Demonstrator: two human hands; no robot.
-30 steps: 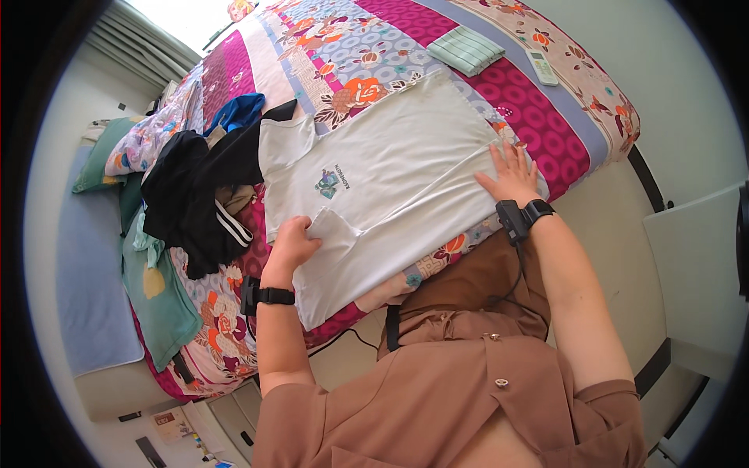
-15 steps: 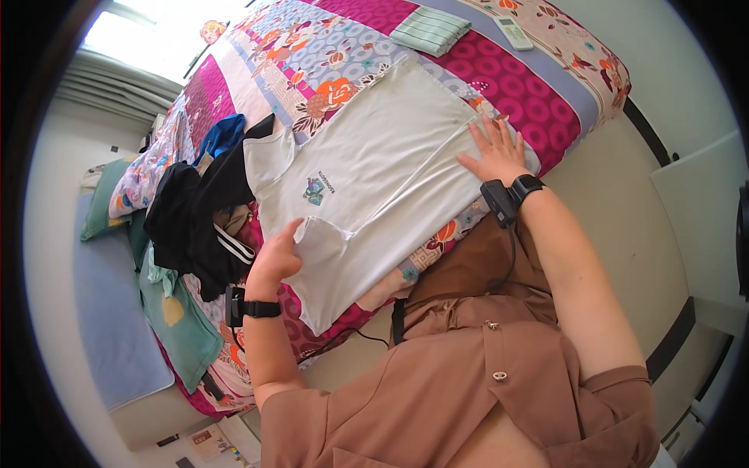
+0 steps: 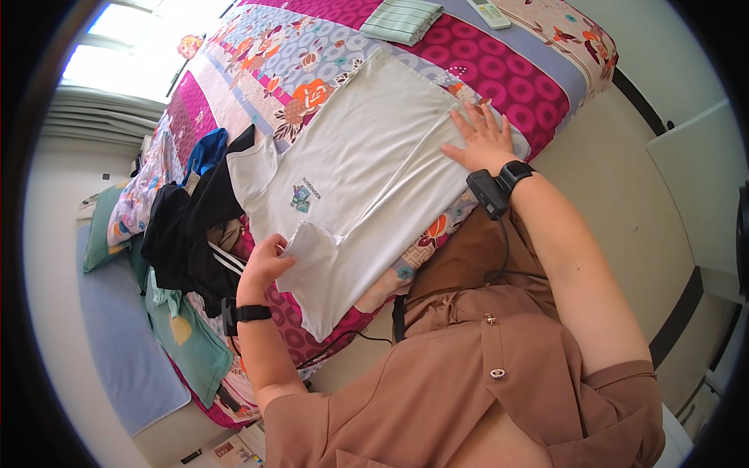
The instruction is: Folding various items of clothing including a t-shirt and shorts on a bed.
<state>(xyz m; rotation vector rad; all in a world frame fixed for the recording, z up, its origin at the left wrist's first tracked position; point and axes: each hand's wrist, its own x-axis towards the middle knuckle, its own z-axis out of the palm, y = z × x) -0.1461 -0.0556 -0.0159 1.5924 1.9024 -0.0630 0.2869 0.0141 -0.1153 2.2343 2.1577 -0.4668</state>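
Observation:
A white T-shirt [image 3: 367, 164] with a small chest print lies spread on the patterned bedspread [image 3: 499, 70]. My left hand [image 3: 264, 267] grips the shirt's near sleeve [image 3: 312, 251], folded in over the body of the shirt. My right hand [image 3: 484, 140] lies flat with fingers spread on the shirt's right end, pressing it to the bed. Both wrists wear black bands.
A heap of dark and coloured clothes [image 3: 191, 226] lies left of the shirt. A folded pale green cloth [image 3: 402, 19] and a remote control [image 3: 490, 12] rest at the bed's far side. A green pillow [image 3: 97, 234] and a blue mat [image 3: 125, 351] lie at left.
My left hand has lifted the near sleeve and folded it inward over the shirt. My right hand stays flat on the shirt's right end.

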